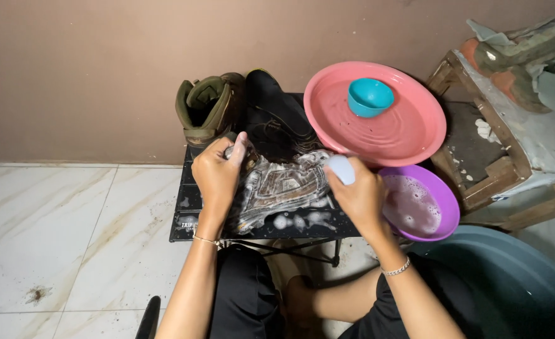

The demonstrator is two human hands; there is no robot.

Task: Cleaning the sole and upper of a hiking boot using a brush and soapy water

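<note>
Gripping soapy shoe (283, 188), left hand (217, 172) fingers closed, right hand (359, 191) clasping brush (341, 168)

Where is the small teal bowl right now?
In the head view, the small teal bowl sits inside the pink basin at upper right, beyond the purple bowl of soapy water and right of the black shoe.

A small black folding worktop (189, 216) is standing on the pale tiled floor (70, 232), near the brown wall. A soapy shoe (283, 185) is lying on its middle, with foam spots beside it. An olive-green boot (209, 108) and a black shoe (274, 113) are standing at the back edge. A pink basin (409, 135) is resting partly on its right side.
</note>
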